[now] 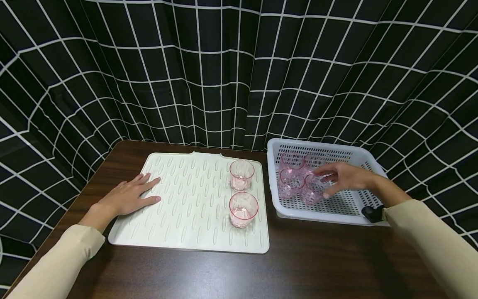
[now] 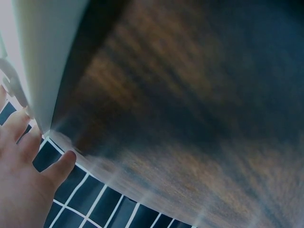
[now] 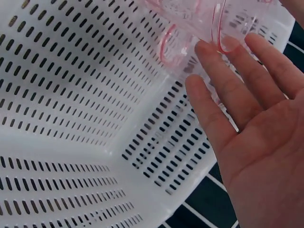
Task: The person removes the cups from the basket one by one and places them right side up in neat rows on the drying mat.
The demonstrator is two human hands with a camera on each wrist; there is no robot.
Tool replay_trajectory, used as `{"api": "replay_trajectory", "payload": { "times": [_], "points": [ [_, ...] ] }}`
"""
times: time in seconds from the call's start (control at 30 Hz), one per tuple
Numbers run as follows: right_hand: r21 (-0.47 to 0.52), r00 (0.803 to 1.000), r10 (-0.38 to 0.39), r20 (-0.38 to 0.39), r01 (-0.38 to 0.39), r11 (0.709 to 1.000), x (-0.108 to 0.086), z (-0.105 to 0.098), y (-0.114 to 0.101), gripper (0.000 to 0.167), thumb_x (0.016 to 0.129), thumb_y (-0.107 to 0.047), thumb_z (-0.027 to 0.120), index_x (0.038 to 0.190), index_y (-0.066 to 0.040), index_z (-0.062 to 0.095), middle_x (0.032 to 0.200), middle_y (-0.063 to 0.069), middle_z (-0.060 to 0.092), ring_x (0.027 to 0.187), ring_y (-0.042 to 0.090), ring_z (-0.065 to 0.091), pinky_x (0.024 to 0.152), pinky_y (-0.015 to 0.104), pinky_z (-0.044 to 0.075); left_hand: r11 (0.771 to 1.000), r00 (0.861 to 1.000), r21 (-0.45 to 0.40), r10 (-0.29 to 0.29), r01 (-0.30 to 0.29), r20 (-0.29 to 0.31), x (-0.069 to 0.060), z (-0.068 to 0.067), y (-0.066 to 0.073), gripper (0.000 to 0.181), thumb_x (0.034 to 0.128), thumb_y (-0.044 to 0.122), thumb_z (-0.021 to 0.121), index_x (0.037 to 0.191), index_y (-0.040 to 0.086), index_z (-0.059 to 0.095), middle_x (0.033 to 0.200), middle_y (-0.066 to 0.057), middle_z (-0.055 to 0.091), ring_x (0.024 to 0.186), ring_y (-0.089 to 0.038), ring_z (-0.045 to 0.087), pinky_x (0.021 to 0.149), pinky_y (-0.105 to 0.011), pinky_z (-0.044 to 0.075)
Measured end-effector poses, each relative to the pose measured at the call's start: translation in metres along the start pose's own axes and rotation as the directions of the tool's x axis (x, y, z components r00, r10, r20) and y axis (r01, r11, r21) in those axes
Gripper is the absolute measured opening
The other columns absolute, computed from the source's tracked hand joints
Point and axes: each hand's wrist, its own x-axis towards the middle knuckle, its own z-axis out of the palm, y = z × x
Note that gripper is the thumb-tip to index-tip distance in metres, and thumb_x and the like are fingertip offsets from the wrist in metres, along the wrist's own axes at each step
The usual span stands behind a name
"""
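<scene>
My left hand [image 1: 128, 196] lies with spread fingers on the left edge of a white ridged drying mat [image 1: 179, 199]. In the left wrist view its fingers [image 2: 61, 167] are by the mat's edge. Two clear pink-rimmed glasses [image 1: 242, 209] stand upright along the mat's right side, one behind the other. My right hand [image 1: 345, 180] is inside a white slotted basket [image 1: 325, 145], thumb and fingers apart beside the nearest pink glass [image 1: 311, 193]. In the right wrist view, fairly straight fingers [image 3: 256, 78] overlap the glasses; whether they touch cannot be seen.
Several pink glasses [image 1: 292, 179] crowd the basket's left part. Its slotted floor [image 3: 85, 71] shows beside them. A dark wooden table [image 1: 179, 274] bears everything, and a black curtain with white grid lines [image 1: 209, 74] hangs behind it.
</scene>
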Motion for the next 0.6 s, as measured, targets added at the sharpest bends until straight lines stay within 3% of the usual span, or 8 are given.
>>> {"api": "replay_trajectory", "payload": {
  "times": [0.37,0.6],
  "points": [
    [-0.004,0.996,0.003,0.094,-0.003,1.000,0.0071,0.0041,-0.0071,0.092,0.074,-0.012,0.087,0.147,0.010,0.035,0.151,0.035,0.033,0.132,0.057,0.040,0.103,0.060,0.041,1.000,1.000,-0.004,0.011,-0.011,-0.003,-0.0001,-0.0012,0.0008,0.083,0.0933,0.069,0.046,0.155,0.015,0.037,0.159,-0.026,0.026,0.146,-0.049,0.019,0.109,-0.074,0.016],
    [-0.023,0.997,-0.010,0.083,0.012,1.000,0.0062,0.0031,-0.0106,0.091,0.076,-0.013,0.087,0.147,0.011,0.035,0.149,0.036,0.036,0.129,0.056,0.044,0.102,0.061,0.043,1.000,1.000,-0.004,0.012,-0.012,-0.005,-0.0009,-0.0018,0.0003,0.082,0.0937,0.069,0.047,0.154,0.015,0.038,0.159,-0.026,0.026,0.146,-0.049,0.019,0.109,-0.074,0.016]
  ]
}}
